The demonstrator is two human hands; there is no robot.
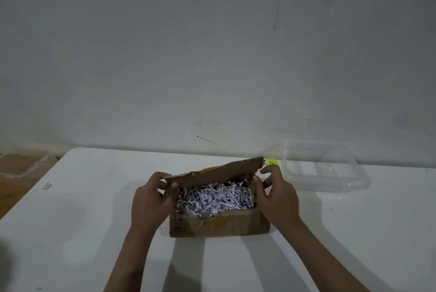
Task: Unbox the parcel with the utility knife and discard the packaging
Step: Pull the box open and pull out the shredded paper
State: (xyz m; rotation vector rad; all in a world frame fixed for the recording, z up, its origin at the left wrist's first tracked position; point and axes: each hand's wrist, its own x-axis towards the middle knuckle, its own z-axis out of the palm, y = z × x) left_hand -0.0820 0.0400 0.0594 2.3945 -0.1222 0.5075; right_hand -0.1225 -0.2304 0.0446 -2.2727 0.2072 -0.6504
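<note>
The left hand (151,199) pinches the left end of the lifted flap (215,172), its grip clamped on the cardboard. The box (219,223) sits mid-desk (70,232), open and filled with shredded paper (215,198). The right hand (278,197) curls round the box's right wall, thumb inside. Behind it lies something yellow (271,161); further right stands a clear tub (325,166).

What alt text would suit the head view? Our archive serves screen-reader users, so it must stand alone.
Two bare hands, the left hand and right hand, hold up the far flap of an open cardboard box filled with shredded paper on a white table. A clear plastic container sits behind it to the right.
</note>
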